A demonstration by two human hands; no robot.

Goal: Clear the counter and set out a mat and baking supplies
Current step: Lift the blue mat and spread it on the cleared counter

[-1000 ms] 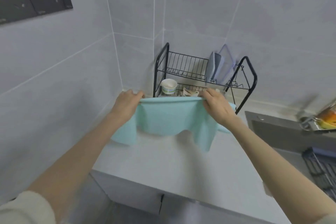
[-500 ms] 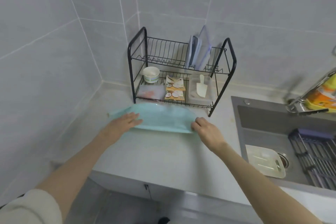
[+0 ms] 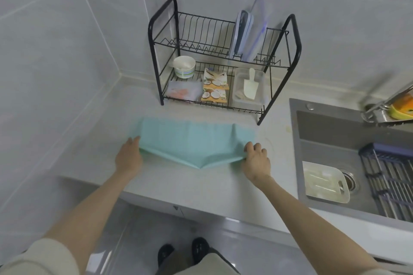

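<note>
Teal mat [image 3: 192,140] on the table [image 3: 201,187], in front of the rack [image 3: 223,51], far edge flat, near edge lifted, left hand [image 3: 129,156] gripping its left corner, right hand [image 3: 257,161] pinching its right corner, sink [image 3: 330,138] at right

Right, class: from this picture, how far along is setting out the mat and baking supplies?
Done: the teal mat is down on the counter. In hand: left hand and right hand grip its near edge, not yet flat. Left: bowl, packets and scoop container sit in the rack.
</note>
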